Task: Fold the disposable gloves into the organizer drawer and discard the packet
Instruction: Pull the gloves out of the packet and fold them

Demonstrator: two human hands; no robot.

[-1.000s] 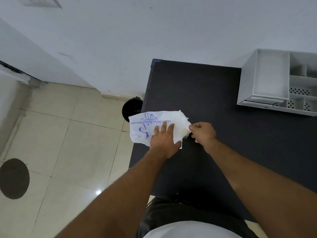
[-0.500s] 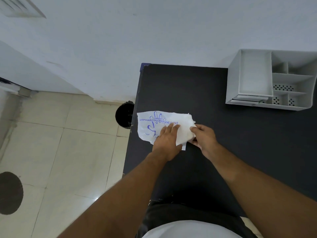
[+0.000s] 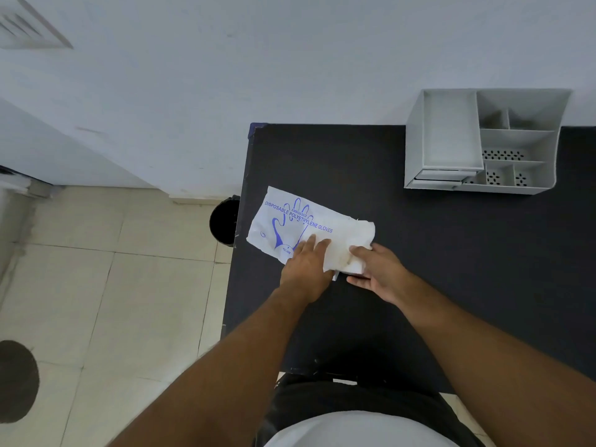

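A white glove packet [image 3: 300, 224] with blue print lies flat near the left edge of the black table [image 3: 419, 253]. My left hand [image 3: 306, 272] presses flat on the packet's near side. My right hand [image 3: 377, 275] grips the torn right end, where crumpled white gloves [image 3: 354, 250] stick out. The grey organizer [image 3: 483, 143] stands at the table's far right, against the wall, with its long drawer compartment [image 3: 450, 130] showing nothing inside.
A black bin [image 3: 224, 222] stands on the tiled floor just left of the table. The white wall runs behind the table. A dark round patch [image 3: 16, 380] marks the floor at the lower left.
The view has shifted, so the table and organizer sit further left in frame. My right hand has opened from a pinch at the packet's mouth into a wider grip on the protruding gloves. The left hand stays pressed down.
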